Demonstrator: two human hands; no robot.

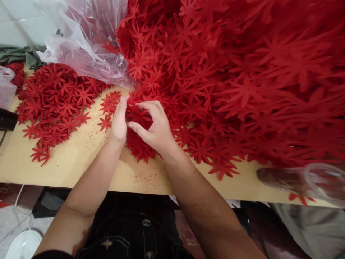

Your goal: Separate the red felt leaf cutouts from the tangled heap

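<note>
My left hand (120,120) stands edge-on over the table, fingers stretched away from me, at the left side of some red flower-shaped cut-outs (140,145). Facing it is my right hand (156,126), thumb and forefinger curved apart with nothing visible gripped between them. Red cut-outs show through the gap between the hands; whether the fingers touch them I cannot tell. Just left of my left hand lie a few loose cut-outs (105,122). A huge heap of the same red flowers (188,72) rises beyond and to the right of my right hand.
A smaller red pile (59,97) lies on the left of the yellowish table (88,154). Behind it stands a clear plastic bag (86,54), near a dark green cloth (33,57). A transparent plastic container (323,180) lies at the front right edge. Reddish crumbs dot the tabletop.
</note>
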